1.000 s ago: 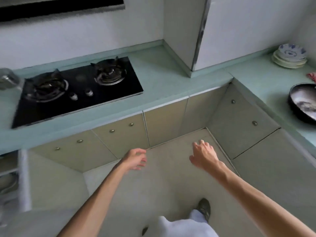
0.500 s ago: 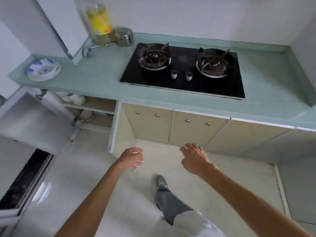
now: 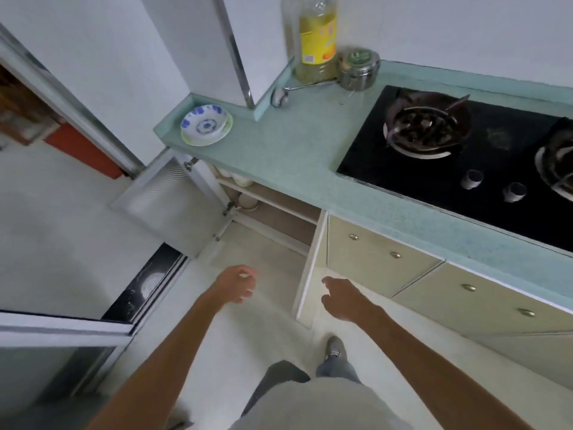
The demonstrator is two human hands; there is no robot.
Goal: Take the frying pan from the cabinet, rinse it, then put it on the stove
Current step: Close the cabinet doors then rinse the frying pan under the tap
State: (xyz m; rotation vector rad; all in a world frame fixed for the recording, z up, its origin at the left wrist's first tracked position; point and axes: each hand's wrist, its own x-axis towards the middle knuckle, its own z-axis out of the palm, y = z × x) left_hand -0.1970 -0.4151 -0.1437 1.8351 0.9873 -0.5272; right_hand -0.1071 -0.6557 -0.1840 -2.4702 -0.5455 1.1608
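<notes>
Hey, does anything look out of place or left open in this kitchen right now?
Only the cabinet under the counter's left end: its door hangs wide open into the floor space. No spill or damage shows, and both hands are empty.

Stove [image 3: 465, 156] sits on counter [image 3: 294, 156] at 2 o'clock. Bowl [image 3: 204, 124] at 11, bottle [image 3: 317, 38] and tin [image 3: 358, 69] at 12. Open cabinet [image 3: 273, 212] under counter, left of drawers [image 3: 378, 259].

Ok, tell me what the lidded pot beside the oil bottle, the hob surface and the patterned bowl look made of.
Lidded pot: probably stainless steel, going by its bright grey reflective wall.
Hob surface: likely black glass or a glass-like panel, flat and glossy with faint reflections.
Patterned bowl: looks like glazed ceramic, white with blue print and a smooth sheen; melamine can't be ruled out.
</notes>
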